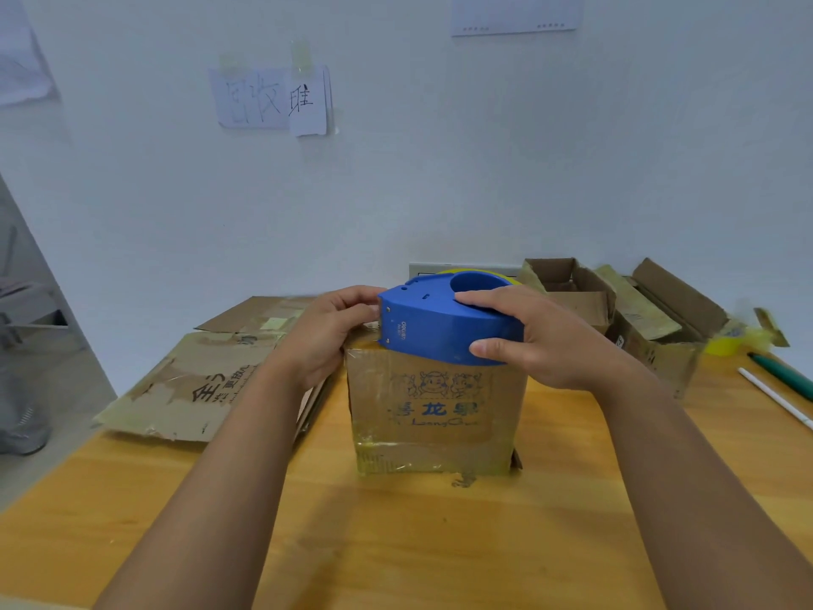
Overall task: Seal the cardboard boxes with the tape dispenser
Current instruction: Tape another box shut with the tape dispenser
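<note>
A brown cardboard box (pixel 435 416) with blue printing and old tape strips stands upright on the wooden table (pixel 396 543), in the middle. On its top edge rests a blue tape dispenser (pixel 431 321). My right hand (pixel 532 341) grips the dispenser from the right, fingers over its round opening and thumb on its side. My left hand (pixel 327 334) holds the box's upper left corner, fingertips touching the dispenser's front end. The box top is hidden behind the dispenser and hands.
Flattened cardboard sheets (pixel 198 380) lie at the left. Two open boxes (pixel 572 292) (pixel 664 328) stand at the back right, with a yellow tape roll (pixel 732 343) beside them. A green pen (pixel 783 374) and a white stick (pixel 774 396) lie at the right edge. A white wall rises behind.
</note>
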A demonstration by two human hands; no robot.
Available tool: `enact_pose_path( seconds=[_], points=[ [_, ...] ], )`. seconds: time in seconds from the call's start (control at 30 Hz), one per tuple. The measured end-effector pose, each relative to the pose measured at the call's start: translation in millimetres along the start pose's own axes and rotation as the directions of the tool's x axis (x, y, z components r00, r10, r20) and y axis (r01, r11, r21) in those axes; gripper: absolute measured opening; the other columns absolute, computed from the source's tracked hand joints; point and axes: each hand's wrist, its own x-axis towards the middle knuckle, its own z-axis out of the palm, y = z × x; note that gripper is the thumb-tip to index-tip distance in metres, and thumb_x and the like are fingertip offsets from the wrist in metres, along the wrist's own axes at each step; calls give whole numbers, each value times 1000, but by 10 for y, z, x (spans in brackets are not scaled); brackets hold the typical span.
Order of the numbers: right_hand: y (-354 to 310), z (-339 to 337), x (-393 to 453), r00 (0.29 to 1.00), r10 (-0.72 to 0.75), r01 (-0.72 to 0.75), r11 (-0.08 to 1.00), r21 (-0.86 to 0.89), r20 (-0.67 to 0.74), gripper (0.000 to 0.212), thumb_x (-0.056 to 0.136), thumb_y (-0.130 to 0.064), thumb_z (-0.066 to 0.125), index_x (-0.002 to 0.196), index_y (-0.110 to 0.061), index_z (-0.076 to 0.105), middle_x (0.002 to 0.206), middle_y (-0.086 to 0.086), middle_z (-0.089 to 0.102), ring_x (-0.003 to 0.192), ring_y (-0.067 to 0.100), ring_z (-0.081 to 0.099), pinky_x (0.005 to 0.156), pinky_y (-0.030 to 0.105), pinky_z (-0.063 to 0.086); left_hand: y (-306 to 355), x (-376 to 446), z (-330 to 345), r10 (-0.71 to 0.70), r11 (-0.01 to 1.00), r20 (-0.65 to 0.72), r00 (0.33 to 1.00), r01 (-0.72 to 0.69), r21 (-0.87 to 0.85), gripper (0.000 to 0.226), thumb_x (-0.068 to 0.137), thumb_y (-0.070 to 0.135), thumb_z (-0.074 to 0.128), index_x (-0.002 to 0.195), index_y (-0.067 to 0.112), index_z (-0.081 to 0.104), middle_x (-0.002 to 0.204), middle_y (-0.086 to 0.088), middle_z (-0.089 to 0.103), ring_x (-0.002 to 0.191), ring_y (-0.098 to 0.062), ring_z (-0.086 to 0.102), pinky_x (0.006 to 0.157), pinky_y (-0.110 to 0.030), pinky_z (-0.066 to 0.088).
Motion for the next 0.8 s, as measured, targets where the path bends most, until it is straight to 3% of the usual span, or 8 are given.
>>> enact_pose_path(
  seconds=[0.2, 0.4, 0.53, 0.67, 0.8],
  points=[
    [17, 6, -5, 1000, -19, 19, 999, 45, -1, 55, 93, -33, 69, 130, -63, 42, 126, -44, 40, 122, -5, 40, 106, 31, 37, -24, 35, -22, -15, 1000, 17, 1000, 15, 9, 35, 92, -10, 46, 108, 9, 70, 102, -11, 74, 81, -17, 70, 64, -24, 57],
    [-21, 53, -21, 997, -53, 56, 996, 72, -50, 52, 96, -28, 65, 127, -64, 43, 123, -24, 51, 118, 2, 45, 93, 26, 38, -30, 18, 51, -7, 999, -86, 996, 10, 38, 22, 95, -2, 54, 98, 11, 72, 95, -8, 76, 76, -14, 70, 58, -21, 55],
    [-31, 85, -39, 997, -37, 39, 999, 27, -66, 51, 97, -30, 62, 135, -59, 42, 123, -19, 51, 120, 9, 43, 102, 37, 40, -34, -1, 89, 11, 995, -135, 991, 3, 101, 19, 98, 4, 53, 103, 9, 71, 100, -10, 75, 82, -16, 69, 67, -25, 55],
    [-41, 109, -50, 995, -37, 41, 998, 51, -89, 53, 98, -28, 62, 131, -62, 41, 125, -18, 49, 124, 13, 41, 107, 48, 38, -31, -10, 101, 11, 988, -159, 987, 14, 155, 26, 99, 0, 46, 107, 6, 70, 107, -14, 72, 92, -22, 64, 85, -37, 51],
    [-23, 106, -38, 994, -48, 57, 994, 96, -100, 53, 97, -26, 63, 127, -64, 43, 124, -24, 48, 122, 14, 40, 106, 50, 38, -39, 0, 68, 11, 993, -163, 987, 8, 119, 27, 96, 1, 48, 98, 10, 73, 98, -11, 73, 87, -22, 65, 74, -31, 54]
  ],
)
